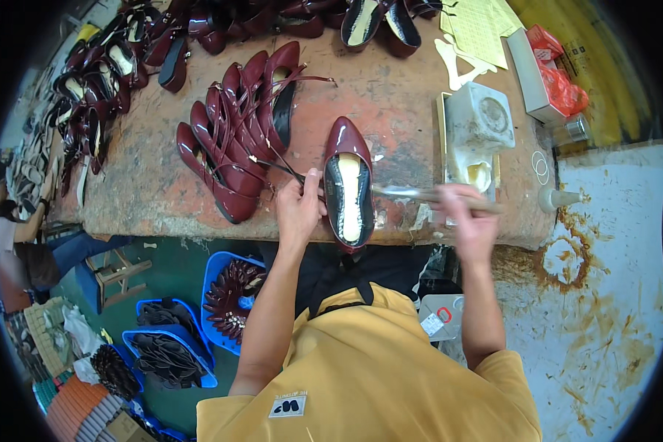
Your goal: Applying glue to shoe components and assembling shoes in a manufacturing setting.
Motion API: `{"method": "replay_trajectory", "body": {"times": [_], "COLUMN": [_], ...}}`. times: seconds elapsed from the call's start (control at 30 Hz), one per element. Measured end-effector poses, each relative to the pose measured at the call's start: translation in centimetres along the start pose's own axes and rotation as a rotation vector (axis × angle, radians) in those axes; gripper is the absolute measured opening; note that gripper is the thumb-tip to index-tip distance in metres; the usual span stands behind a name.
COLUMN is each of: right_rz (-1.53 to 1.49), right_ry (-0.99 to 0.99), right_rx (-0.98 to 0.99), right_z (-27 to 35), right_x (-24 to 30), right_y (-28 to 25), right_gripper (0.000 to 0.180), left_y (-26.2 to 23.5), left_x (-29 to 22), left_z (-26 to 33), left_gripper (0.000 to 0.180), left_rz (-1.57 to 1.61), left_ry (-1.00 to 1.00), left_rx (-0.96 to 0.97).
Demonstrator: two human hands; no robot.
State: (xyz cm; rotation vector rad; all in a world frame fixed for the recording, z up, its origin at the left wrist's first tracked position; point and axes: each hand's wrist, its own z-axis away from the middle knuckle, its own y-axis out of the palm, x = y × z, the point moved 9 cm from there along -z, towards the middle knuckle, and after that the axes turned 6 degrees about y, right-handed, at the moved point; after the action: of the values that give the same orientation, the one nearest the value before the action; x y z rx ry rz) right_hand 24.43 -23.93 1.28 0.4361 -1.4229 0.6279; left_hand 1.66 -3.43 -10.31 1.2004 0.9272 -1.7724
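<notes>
- Shoe (348, 188) lies at the near edge of the bench (147, 184), toe pointing away, opening up; a pale insole shows inside.
- Left hand (299, 208) is closed on the shoe's left side, thumb over the rim and fingers curled around a thin strap.
- Right hand (470, 217), just right of the shoe, is clenched round a brush (420, 195); the bristle end reaches toward the shoe's right rim. Blurred; contact cannot be told.
- Judgement: brushing of this shoe is under way, not finished.
- Glue pot (479, 132) stands right of and beyond the shoe.
- Row of like shoes (236, 140) lies left of and beyond the shoe; whether they are brushed already cannot be told.
- More shoes (96, 88) lie farther off, beyond and left.
</notes>
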Motion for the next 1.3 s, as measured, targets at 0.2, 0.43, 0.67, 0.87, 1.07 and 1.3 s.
{"method": "replay_trajectory", "body": {"times": [0.2,0.43,0.67,0.87,1.07,1.3], "right_rz": [0.355,0.4,0.56,0.858,0.614,0.323], "right_ry": [-0.582,-0.218,-0.152,-0.719,-0.773,-0.605], "right_rx": [0.205,0.344,1.058,0.431,0.218,-0.25], "right_z": [0.6,3.6,-0.1,0.4,5.3,5.8], "right_x": [2.0,0.5,3.2,3.9,3.9,6.5], "right_y": [11.5,9.9,14.4,14.4,12.4,-2.2], "right_gripper": [0.018,0.005,0.015,0.024,0.017,0.017], "left_y": [0.6,0.5,0.3,1.0,-0.4,-8.9], "left_x": [-1.0,-0.7,-0.5,-1.3,1.2,-13.5], "left_z": [0.7,0.4,0.6,0.1,-0.5,-0.8], "left_gripper": [0.027,0.027,0.026,0.026,0.03,0.02], "left_rz": [0.148,0.155,0.165,0.121,-0.101,-0.205], "left_ry": [0.037,0.038,0.057,0.098,0.252,0.728], "left_rx": [0.117,0.117,0.126,0.148,0.079,-0.176]}}
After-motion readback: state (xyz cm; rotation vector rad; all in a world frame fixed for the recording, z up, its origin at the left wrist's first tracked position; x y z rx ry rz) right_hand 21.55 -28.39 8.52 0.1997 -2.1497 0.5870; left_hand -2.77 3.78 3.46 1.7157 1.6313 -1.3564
